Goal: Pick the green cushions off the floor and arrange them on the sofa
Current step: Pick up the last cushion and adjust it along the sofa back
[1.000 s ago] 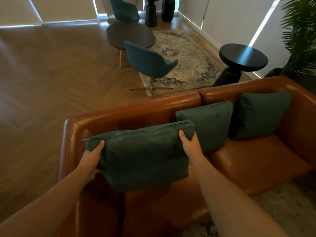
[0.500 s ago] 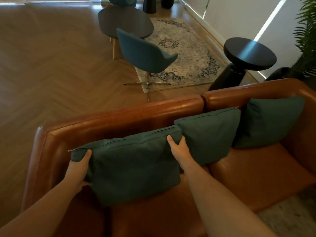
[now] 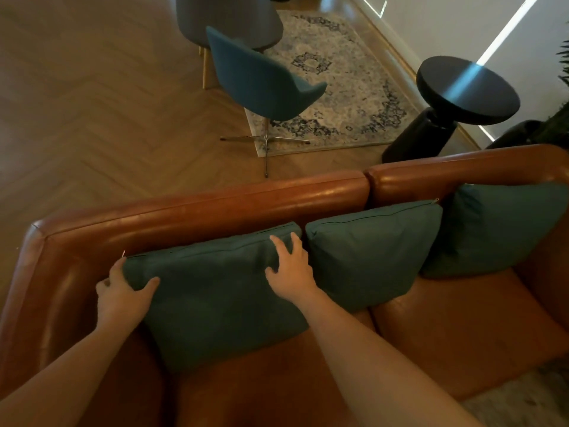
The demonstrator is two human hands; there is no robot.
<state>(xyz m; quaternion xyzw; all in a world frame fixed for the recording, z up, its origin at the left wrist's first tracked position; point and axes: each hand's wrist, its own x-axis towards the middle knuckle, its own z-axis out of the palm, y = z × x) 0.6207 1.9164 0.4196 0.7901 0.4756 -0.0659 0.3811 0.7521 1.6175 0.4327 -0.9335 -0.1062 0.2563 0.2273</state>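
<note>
Three green cushions lean against the backrest of the brown leather sofa (image 3: pixel 215 204). The left cushion (image 3: pixel 215 300) stands on the seat at the sofa's left end. My left hand (image 3: pixel 121 295) grips its upper left corner, thumb on the front and fingers behind. My right hand (image 3: pixel 291 271) lies flat on its upper right part with the fingers spread apart. The middle cushion (image 3: pixel 369 251) touches it on the right, and the right cushion (image 3: pixel 498 226) sits in the far right corner.
Behind the sofa are a blue swivel chair (image 3: pixel 261 84), a patterned rug (image 3: pixel 348 78), a grey round table (image 3: pixel 228 16) and a black round side table (image 3: pixel 468 87). A potted plant (image 3: pixel 554 124) stands at the right edge. Another rug (image 3: pixel 523 396) lies in front of the sofa.
The left cushion went down and back from mid-air onto the seat against the backrest. My right hand let go of its edge and now rests flat on its face.
</note>
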